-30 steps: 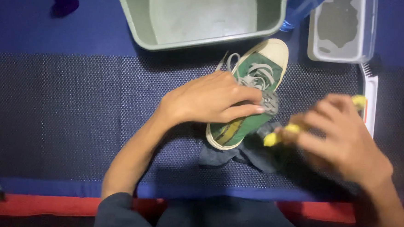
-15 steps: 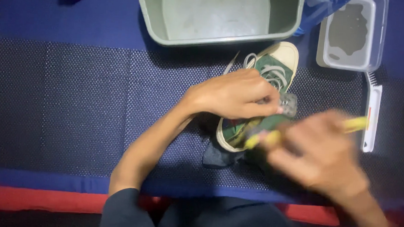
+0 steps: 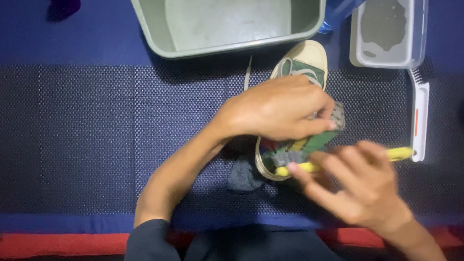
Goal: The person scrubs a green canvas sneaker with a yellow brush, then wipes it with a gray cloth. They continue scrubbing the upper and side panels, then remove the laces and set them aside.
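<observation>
The green sneaker [image 3: 297,97] lies on the dark dotted mat [image 3: 84,128] just in front of me, its pale toe cap pointing at the grey tub [image 3: 222,19] and its heel end nearest my lap. My left hand [image 3: 278,109] is clamped over the middle of it, fingers curled down around the upper, and that grip is all that pins the shoe. My right hand [image 3: 356,190] pinches the yellow toothbrush [image 3: 347,160] between thumb and fingers, with the bristle end pressed at the heel rim. I judge the first risk to be the shoe skidding or rolling under a hard stroke, because I hold it from above only and the sole edge is narrow; if it twists, the brush could slip off and jab my left fingertips, which sit close to the bristles. A loose lace [image 3: 247,73] trails toward the tub and could get caught under my wrist. A dark cloth [image 3: 244,174] is bunched under the heel, which may make the shoe rock. Farther out, the clear tray of murky liquid [image 3: 388,30] stands just beside the toe, so a shove forward might knock it. The white brush [image 3: 419,116] lies near my right hand, where a wide stroke could send it off the mat.
</observation>
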